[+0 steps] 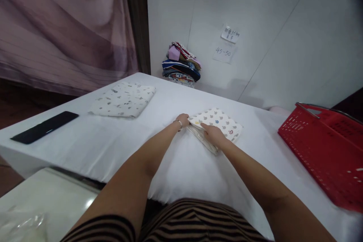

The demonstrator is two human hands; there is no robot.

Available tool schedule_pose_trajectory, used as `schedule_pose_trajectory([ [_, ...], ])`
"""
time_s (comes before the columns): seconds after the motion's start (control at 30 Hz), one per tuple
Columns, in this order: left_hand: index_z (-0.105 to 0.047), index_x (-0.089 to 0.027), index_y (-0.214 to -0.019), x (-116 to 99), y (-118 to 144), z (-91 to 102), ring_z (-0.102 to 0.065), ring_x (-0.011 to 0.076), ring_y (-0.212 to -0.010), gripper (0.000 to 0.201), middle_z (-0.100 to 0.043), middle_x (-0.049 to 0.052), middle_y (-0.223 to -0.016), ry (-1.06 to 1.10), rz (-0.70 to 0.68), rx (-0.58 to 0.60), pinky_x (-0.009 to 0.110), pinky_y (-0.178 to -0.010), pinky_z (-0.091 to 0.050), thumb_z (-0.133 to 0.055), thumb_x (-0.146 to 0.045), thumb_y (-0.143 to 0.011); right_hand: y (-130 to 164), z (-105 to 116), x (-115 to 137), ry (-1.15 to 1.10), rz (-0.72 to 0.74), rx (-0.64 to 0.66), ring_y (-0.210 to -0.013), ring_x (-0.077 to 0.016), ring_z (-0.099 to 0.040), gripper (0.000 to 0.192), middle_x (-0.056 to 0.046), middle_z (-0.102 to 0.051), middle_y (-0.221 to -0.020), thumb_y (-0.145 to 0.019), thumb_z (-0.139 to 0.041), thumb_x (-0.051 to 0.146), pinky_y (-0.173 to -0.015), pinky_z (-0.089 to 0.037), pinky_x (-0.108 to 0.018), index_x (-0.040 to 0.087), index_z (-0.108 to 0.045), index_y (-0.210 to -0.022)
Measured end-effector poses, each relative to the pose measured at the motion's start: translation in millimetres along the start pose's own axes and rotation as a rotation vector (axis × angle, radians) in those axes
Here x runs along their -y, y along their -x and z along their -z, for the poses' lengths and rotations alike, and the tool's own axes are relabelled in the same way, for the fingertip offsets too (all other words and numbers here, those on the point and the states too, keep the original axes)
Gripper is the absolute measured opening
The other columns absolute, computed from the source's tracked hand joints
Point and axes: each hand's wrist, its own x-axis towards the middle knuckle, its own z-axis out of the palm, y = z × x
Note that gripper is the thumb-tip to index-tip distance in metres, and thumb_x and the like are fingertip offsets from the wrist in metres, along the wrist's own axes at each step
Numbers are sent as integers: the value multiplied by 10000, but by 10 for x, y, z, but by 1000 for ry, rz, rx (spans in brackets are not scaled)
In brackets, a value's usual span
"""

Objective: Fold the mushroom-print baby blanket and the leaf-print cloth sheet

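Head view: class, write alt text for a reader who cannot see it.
Both hands, left hand and right hand, rest on a folded patterned cloth on a white table. Another folded cloth and a black phone lie left; a red basket sits right.

**Striped Garment, Bare Forearms, One Bracelet**

A garment striped in dark brown and tan is worn, seen at the bottom edge of the view; its bands run in narrow, even lines across the lap and over the upper left arm (where a short sleeve ends above the elbow). Both forearms are left uncovered down to the wrists. A thin, pale metal bracelet is carried at the left hand (183, 120). No ring or watch can be made out on the right hand (214, 135).
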Motion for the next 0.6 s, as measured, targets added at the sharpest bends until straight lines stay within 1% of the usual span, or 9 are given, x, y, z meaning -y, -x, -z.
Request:
schedule_pose_trajectory([
  [0.13, -662, -192, -818, -2, 53, 44, -611, 201, -883, 183, -670, 68, -938, 7, 3, -5, 219, -688, -466, -646, -235, -642, -19, -16, -4, 5, 3, -11, -942, -228, -591, 496, -69, -652, -1061, -842, -342, 194, -770, -401, -292, 223, -424, -1331],
  [0.2, -648, -194, -856, 18, 142, 56, -614, 196, -838, 210, -665, 68, -940, 14, 30, -29, 220, -628, -464, -628, -295, -673, -17, -23, -8, 3, -10, -16, -950, -225, -589, 491, -60, -652, -1068, -842, -351, 204, -775, -402, -292, 236, -435, -1325],
  [0.3, -617, -189, -909, 45, 337, 51, -608, 189, -736, 292, -657, 76, -915, 51, 124, -102, 231, -529, -443, -570, -411, -726, -10, -14, -17, -14, -23, -17, -961, -219, -585, 491, -51, -656, -1064, -843, -357, 223, -787, -404, -288, 243, -437, -1327],
  [0.37, -615, -191, -862, 37, 469, 26, -598, 176, -696, 278, -657, 62, -861, 99, 177, -158, 232, -520, -430, -541, -433, -748, -9, -3, -23, -29, -18, -22, -957, -216, -586, 492, -50, -660, -1052, -842, -353, 227, -787, -406, -286, 241, -439, -1326],
  [0.43, -621, -197, -792, -1, 566, -15, -595, 162, -715, 237, -660, 37, -824, 152, 175, -181, 227, -567, -430, -526, -412, -763, -13, 4, -26, -36, -11, -29, -949, -219, -590, 492, -54, -663, -1039, -838, -351, 225, -781, -408, -289, 238, -447, -1321],
  [0.53, -643, -204, -779, -93, 612, -83, -600, 141, -759, 193, -670, 14, -808, 194, 132, -129, 211, -628, -427, -511, -344, -777, -19, 9, -23, -39, -13, -31, -947, -226, -592, 489, -58, -666, -1028, -835, -354, 225, -777, -408, -294, 236, -461, -1312],
  [0.6, -655, -198, -789, -155, 586, -115, -607, 135, -721, 200, -673, 18, -780, 199, 139, -70, 208, -607, -427, -490, -310, -788, -18, 11, -19, -41, -15, -31, -954, -225, -591, 487, -60, -664, -1036, -836, -358, 226, -782, -407, -293, 235, -462, -1311],
])
